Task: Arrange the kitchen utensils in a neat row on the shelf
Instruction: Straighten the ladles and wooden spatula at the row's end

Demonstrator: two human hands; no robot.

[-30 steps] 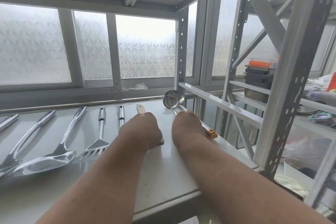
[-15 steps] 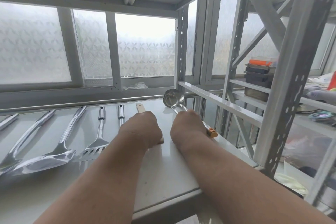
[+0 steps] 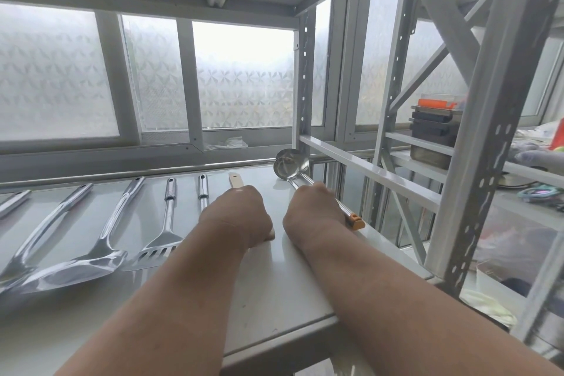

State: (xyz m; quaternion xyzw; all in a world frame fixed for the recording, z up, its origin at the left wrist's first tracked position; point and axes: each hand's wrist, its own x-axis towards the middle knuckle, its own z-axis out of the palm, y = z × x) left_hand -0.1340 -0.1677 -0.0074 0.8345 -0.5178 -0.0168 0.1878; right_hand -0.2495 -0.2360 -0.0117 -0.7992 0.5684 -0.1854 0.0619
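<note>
On the white shelf (image 3: 274,284) steel utensils lie in a row, handles pointing to the window: a long spoon (image 3: 39,229), a broad spatula (image 3: 91,253), a slotted turner (image 3: 164,238) and one more steel handle (image 3: 203,189). My left hand (image 3: 241,217) is curled over a wooden-handled utensil (image 3: 236,180), hiding most of it. My right hand (image 3: 311,214) grips the handle of a steel ladle (image 3: 290,166), whose orange end (image 3: 357,221) sticks out near the shelf's right edge. Both hands' fingers are hidden behind their backs.
A further steel handle (image 3: 12,201) shows at the far left. A side rail (image 3: 366,168) and perforated posts (image 3: 494,119) bound the shelf on the right. A neighbouring rack holds stacked trays (image 3: 433,131). Frosted windows stand behind.
</note>
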